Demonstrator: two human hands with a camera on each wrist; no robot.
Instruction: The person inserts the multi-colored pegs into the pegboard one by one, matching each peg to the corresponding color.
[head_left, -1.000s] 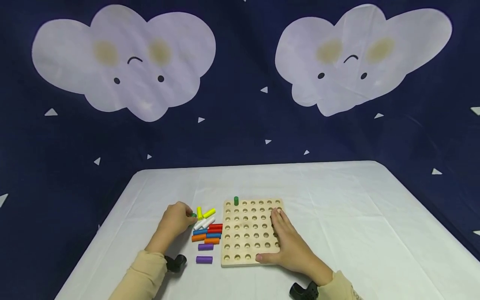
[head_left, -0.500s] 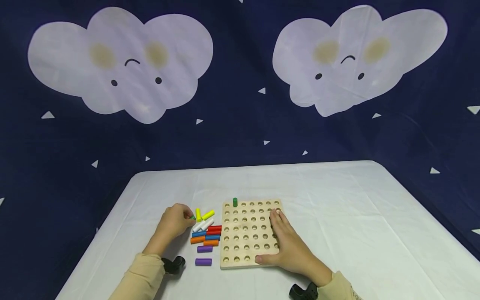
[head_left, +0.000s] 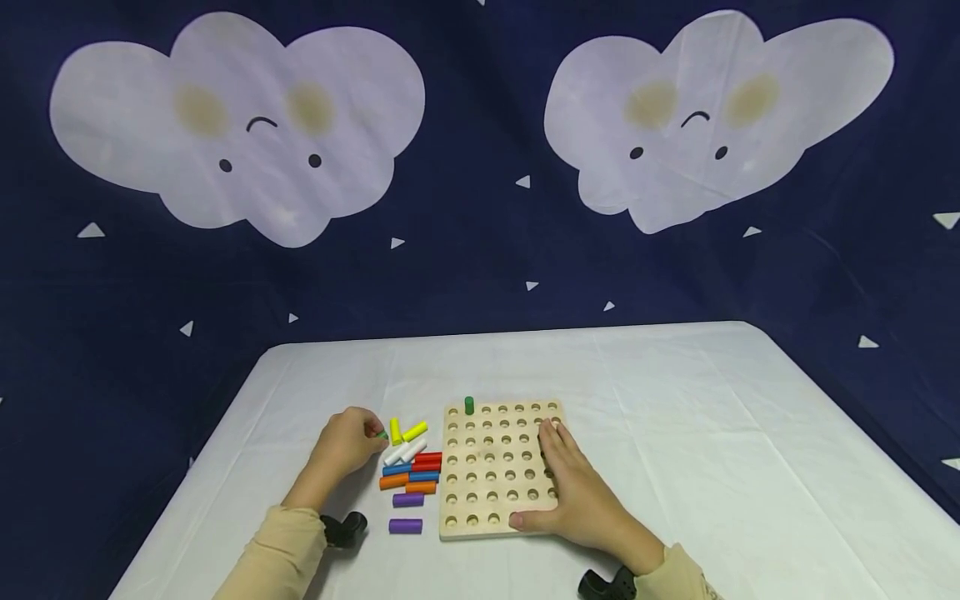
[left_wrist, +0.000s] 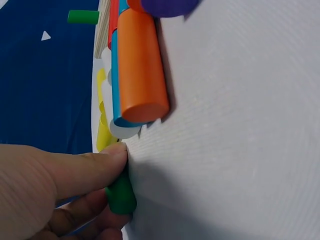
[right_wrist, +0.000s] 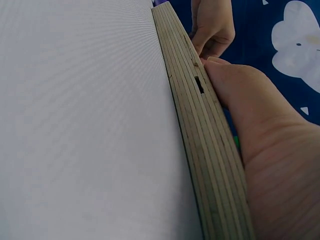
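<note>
My left hand (head_left: pixel 347 443) pinches a green peg (left_wrist: pixel 121 194) between thumb and fingers, beside the loose pegs on the left of the board. In the head view only a bit of that peg shows. The wooden pegboard (head_left: pixel 481 531) lies flat, with rows of round holes. One upright green peg (head_left: pixel 469 406) stands in its far row, near the left corner. My right hand (head_left: pixel 577 500) rests on the board's right part, fingers straight and thumb spread toward the near edge. In the right wrist view, the thumb lies along the top of the board's layered edge (right_wrist: pixel 195 110).
Left of the board lie yellow pegs (head_left: pixel 415 431), white pegs (head_left: pixel 414 451), red pegs (head_left: pixel 427 467), blue pegs (head_left: pixel 424 477), orange pegs (head_left: pixel 393 482) and purple pegs (head_left: pixel 406 527). A white cloth (head_left: pixel 675 400) covers the table, before a dark blue cloud-patterned backdrop (head_left: pixel 480 250).
The head view has shifted slightly. My left hand still pinches the green peg, less of which shows now than a second ago. The right hand stays on the board.
</note>
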